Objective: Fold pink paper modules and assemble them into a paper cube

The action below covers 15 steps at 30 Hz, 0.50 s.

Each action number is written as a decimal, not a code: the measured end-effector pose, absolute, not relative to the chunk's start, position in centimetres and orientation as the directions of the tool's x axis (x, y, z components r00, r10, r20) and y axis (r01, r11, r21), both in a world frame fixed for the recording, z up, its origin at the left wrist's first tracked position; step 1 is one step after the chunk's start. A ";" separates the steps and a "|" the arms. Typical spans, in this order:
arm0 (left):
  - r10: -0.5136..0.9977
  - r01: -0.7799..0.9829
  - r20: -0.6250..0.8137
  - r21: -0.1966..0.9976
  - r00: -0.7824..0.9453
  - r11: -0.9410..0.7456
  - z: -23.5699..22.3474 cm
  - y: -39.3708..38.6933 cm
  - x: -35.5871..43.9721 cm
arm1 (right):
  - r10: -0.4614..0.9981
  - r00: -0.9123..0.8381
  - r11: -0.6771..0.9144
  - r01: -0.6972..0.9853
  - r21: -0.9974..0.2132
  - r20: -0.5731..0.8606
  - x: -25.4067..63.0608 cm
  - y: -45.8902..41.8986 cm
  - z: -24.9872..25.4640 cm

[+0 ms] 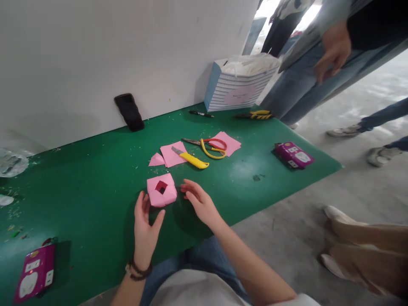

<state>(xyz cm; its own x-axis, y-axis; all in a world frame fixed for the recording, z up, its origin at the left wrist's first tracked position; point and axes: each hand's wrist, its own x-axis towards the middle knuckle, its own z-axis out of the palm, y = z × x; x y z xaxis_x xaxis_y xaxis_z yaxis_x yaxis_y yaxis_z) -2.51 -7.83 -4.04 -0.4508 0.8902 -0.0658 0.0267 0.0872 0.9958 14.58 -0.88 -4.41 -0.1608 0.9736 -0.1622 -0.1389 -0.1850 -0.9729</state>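
A folded pink paper box point(154, 198) with a diamond-shaped hole in its top sits on the green table point(95, 182). Close against its near left side is my left hand point(147, 227), thumb and fingers spread; whether it touches the paper I cannot tell. My right hand point(199, 203) hovers just right of the box, fingers apart and holding nothing. Beyond the box lie pink paper squares point(170, 157) with a yellow utility knife point(194, 160) across them. Red-and-yellow-handled scissors point(213, 146) rest partly over another pink paper stack point(234, 143). A small folded pink piece point(156, 160) lies beside the squares.
A phone point(130, 112) leans on the wall. A pen point(201, 114), pliers point(255, 114) and a striped paper bag point(239, 87) are at the back. Purple devices point(293, 155) lie right and front left. People stand to the right, one with a hand point(334, 51) near the table.
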 end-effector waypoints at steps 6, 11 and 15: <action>0.887 -0.054 -0.116 0.993 -0.446 0.103 -3.6 -6.7 -3.2 | 0.947 -0.318 -0.036 0.019 -0.999 -0.040 13.6 0.7 -4.0; 0.919 -0.272 -0.119 0.962 -0.377 0.014 -3.1 -6.4 -3.8 | 0.960 -0.260 0.145 0.163 -0.976 0.099 13.6 -0.3 -2.0; 0.945 -0.433 -0.150 0.901 -0.291 0.010 -2.8 -6.4 -3.7 | 0.947 -0.242 0.257 0.171 -0.951 0.212 14.1 -1.1 -0.6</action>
<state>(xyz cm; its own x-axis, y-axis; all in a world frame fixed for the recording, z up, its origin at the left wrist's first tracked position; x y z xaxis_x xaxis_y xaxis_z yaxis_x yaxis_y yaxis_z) -3.70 -6.38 -2.83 -0.2906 0.9450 -0.1499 -0.4332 0.0097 0.9012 14.13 -1.14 -0.64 -0.2420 0.9469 0.2118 0.1713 0.2566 -0.9512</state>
